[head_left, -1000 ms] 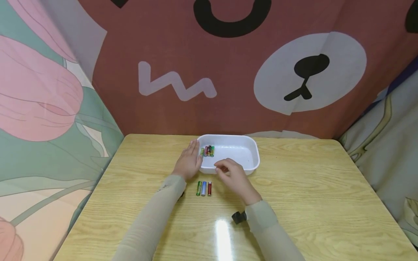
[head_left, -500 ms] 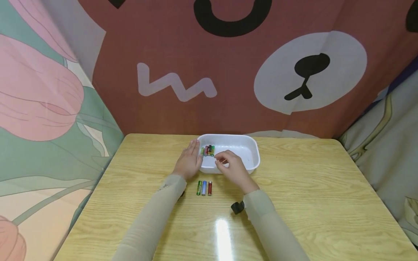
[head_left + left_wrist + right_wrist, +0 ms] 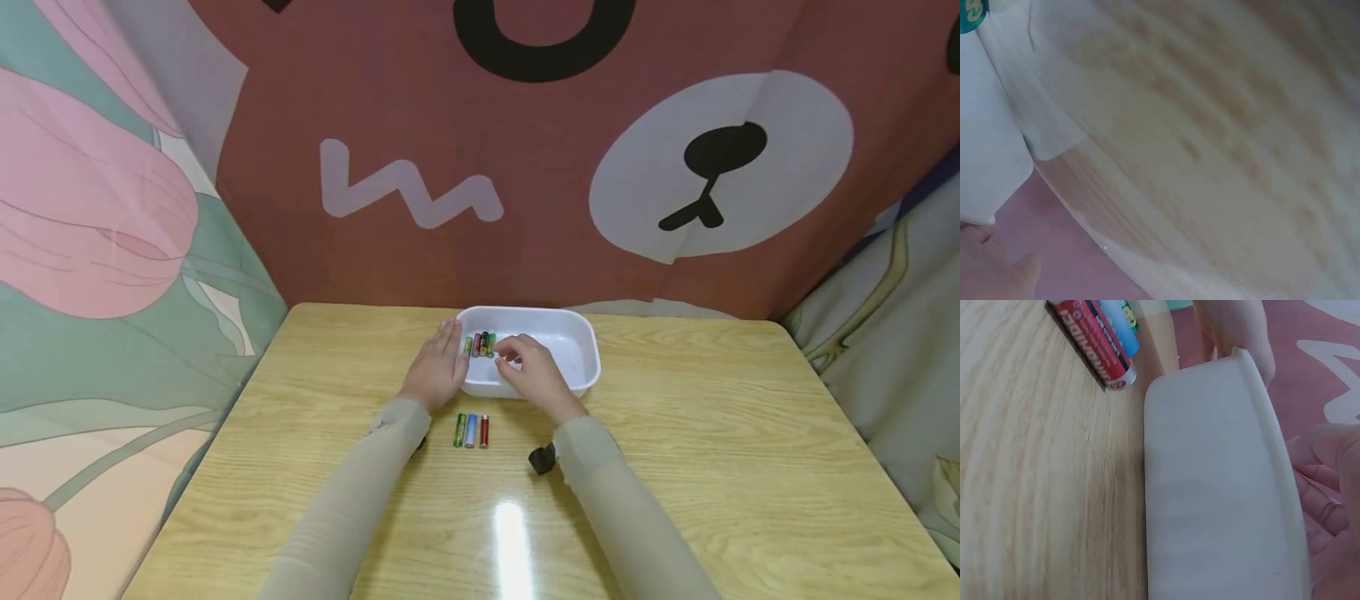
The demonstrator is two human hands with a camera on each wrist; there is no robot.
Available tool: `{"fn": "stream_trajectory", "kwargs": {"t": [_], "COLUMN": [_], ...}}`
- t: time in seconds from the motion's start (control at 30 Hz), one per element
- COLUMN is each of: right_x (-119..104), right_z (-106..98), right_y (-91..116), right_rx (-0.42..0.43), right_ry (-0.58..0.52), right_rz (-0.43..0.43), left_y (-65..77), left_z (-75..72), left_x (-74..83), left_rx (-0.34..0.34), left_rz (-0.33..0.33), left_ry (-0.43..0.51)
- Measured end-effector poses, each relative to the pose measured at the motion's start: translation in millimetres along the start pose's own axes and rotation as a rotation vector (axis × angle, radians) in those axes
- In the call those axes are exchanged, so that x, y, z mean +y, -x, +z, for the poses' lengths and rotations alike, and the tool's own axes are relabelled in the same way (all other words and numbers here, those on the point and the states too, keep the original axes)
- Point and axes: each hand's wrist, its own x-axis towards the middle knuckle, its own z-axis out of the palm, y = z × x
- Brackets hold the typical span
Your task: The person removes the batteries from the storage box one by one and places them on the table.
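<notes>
A white plastic tray (image 3: 566, 343) stands toward the table's back edge, with several AA-size batteries (image 3: 484, 344) side by side at its left end. My left hand (image 3: 437, 367) lies along the tray's left wall, fingers straight. Over the tray's front rim reaches my right hand (image 3: 536, 372); its thumb and index finger stand apart, close to the rightmost green battery, and nothing shows between them. On the table in front lie three batteries: a green battery (image 3: 460, 430), a blue battery (image 3: 471, 431) and a red battery (image 3: 484, 432). In the right wrist view, the tray wall (image 3: 1216, 475) partly hides the right fingers.
The wooden table (image 3: 712, 450) has a light glare near its front middle. A brown curtain with a bear print (image 3: 540, 250) hangs right behind it. A black wrist device (image 3: 542, 458) sits under the right cuff.
My right hand has moved forward, farther over the tray and nearer the batteries inside. My left hand keeps its place at the tray wall. The three batteries on the table stay put.
</notes>
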Motion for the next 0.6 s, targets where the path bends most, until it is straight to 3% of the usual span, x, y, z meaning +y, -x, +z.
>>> {"fn": "stream_trajectory", "kwargs": {"t": [0.6], "right_x": [10], "right_z": [4], "right_y": [-35], "right_rx": [-0.105], "right_ry": [0.119], "right_rz": [0.086], "left_y": [-1.4], "left_z": [4.6], "left_x": [-5.1], "left_rx": [0.026], "left_rz": [0.018], "left_ry": [0.004]}}
